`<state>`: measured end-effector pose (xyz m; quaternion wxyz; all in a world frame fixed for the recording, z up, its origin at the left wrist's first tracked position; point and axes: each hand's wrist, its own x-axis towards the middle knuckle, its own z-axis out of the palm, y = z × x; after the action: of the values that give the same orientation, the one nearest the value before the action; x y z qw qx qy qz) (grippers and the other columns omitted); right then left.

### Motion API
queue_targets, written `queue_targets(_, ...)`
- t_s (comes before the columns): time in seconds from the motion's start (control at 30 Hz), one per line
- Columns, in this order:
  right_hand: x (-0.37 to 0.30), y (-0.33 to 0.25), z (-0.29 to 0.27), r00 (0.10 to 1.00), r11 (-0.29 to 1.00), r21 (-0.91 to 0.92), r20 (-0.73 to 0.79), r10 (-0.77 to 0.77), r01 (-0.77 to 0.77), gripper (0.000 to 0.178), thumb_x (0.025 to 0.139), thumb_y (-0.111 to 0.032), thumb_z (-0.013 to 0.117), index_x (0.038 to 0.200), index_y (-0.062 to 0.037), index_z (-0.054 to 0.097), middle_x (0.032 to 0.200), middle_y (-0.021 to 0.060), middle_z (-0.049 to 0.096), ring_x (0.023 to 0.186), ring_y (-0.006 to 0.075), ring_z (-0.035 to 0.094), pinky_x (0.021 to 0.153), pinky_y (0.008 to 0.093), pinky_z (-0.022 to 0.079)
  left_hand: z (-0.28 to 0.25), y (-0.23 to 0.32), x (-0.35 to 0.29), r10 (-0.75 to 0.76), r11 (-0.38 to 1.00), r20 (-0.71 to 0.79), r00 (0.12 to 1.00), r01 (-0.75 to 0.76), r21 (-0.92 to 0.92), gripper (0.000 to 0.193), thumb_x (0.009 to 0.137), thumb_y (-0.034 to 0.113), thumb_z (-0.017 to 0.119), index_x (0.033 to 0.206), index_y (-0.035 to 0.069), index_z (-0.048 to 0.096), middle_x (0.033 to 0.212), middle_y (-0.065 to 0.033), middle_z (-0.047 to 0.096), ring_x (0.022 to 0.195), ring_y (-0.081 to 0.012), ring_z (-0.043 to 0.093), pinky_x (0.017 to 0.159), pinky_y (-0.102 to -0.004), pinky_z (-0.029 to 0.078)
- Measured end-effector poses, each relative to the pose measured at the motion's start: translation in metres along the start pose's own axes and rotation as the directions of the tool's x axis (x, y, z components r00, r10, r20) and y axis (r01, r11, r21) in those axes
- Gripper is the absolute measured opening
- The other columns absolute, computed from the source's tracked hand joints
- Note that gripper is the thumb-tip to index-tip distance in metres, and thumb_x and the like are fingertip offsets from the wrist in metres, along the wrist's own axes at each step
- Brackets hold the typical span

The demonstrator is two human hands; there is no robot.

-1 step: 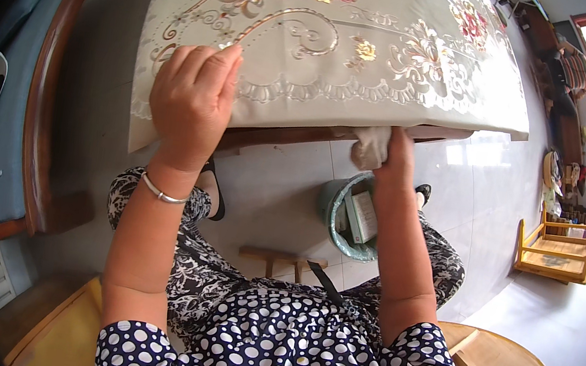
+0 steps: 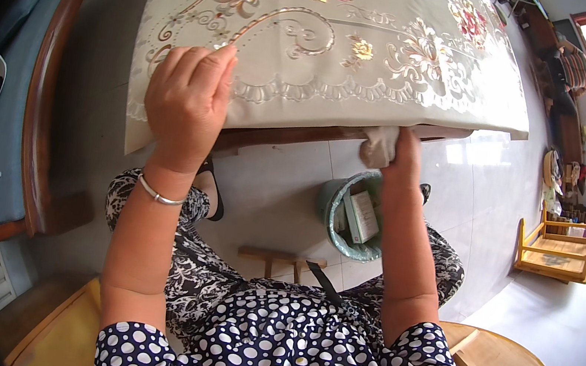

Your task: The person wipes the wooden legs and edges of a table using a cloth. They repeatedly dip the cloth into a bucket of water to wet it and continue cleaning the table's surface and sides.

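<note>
A cream tablecloth [image 2: 279, 69] with red flowers and scrolls covers the table in front of me. My left hand [image 2: 188, 104], with a bangle at the wrist, is closed over its near left part, fingertips pinching the fabric; the exact grip is hidden. Under the cloth's near edge a strip of the dark wooden table edge [image 2: 281, 134] shows. There my right hand [image 2: 407, 154] is closed on a crumpled pale rag [image 2: 379, 147], held against the wood; its fingertips are partly hidden and blurred.
Below my right forearm stands a lined waste bin [image 2: 331, 207] with a box [image 2: 361, 216] inside. A low wooden stool [image 2: 275, 257] is between my legs. To the left is a blue-cushioned wooden seat [image 2: 11, 136]; a small wooden chair [image 2: 557, 246] stands far right.
My right hand and the rag have moved slightly to the right along the table edge. My left hand and the tablecloth have shifted a little to the left.
</note>
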<state>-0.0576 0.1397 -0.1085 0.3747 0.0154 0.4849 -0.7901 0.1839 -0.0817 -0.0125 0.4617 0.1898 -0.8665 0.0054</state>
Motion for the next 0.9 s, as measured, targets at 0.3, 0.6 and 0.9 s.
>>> queue_targets(0.3,0.073,-0.128,-0.142,0.939,0.956,-0.082,-0.177,-0.294,0.283,0.052,0.098,-0.042,0.045,0.136,-0.006,0.042,0.123,0.0124,0.056,0.103,0.0265,0.058,0.084,0.0394,0.052,-0.001,0.001,0.002,-0.022,1.0,0.069,0.997,0.022,0.01,0.015,0.082,-0.002,0.066,0.097,0.002,0.067,0.081,-0.0108,0.063,0.075,-0.0272,0.06,0.07,-0.0354,0.049)
queue_targets(0.6,0.119,-0.216,-0.191,0.896,0.96,-0.083,-0.345,-0.279,0.267,0.026,0.097,-0.032,0.045,0.082,-0.011,0.049,0.05,-0.0022,0.036,0.036,0.0098,0.028,0.035,0.0255,0.024,-0.003,0.007,-0.001,-0.09,0.994,0.118,0.989,0.082,0.071,0.015,0.085,-0.003,0.063,0.099,0.0,0.068,0.087,-0.0105,0.066,0.08,-0.0247,0.061,0.073,-0.0342,0.05)
queue_targets(0.9,0.11,-0.175,-0.19,0.971,0.947,-0.217,0.013,-0.24,0.237,0.034,0.095,-0.04,0.048,0.1,-0.0074,0.054,0.06,-0.0014,0.043,0.041,0.0098,0.031,0.04,0.0249,0.025,-0.003,0.004,0.001,-0.065,0.997,0.106,0.992,0.061,0.042,0.017,0.083,-0.004,0.065,0.098,0.002,0.067,0.083,-0.0107,0.064,0.076,-0.0253,0.06,0.07,-0.0337,0.049)
